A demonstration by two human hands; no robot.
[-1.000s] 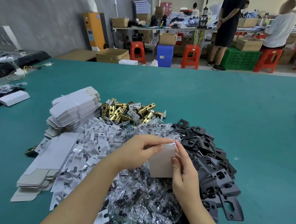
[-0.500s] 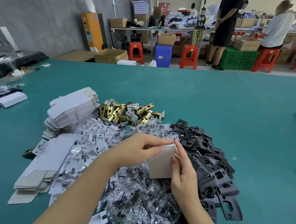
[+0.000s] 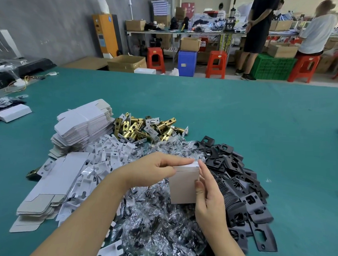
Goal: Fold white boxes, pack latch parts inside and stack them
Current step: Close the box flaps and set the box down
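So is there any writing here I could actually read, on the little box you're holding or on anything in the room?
None can be read.
White box, held in the left hand and right hand: blank on the faces that show.
Orange cabinet: a blue sticker and panel, too small to read.
Red carton on the far bench: marks too blurred.
Blue bin: a pale label, unreadable.
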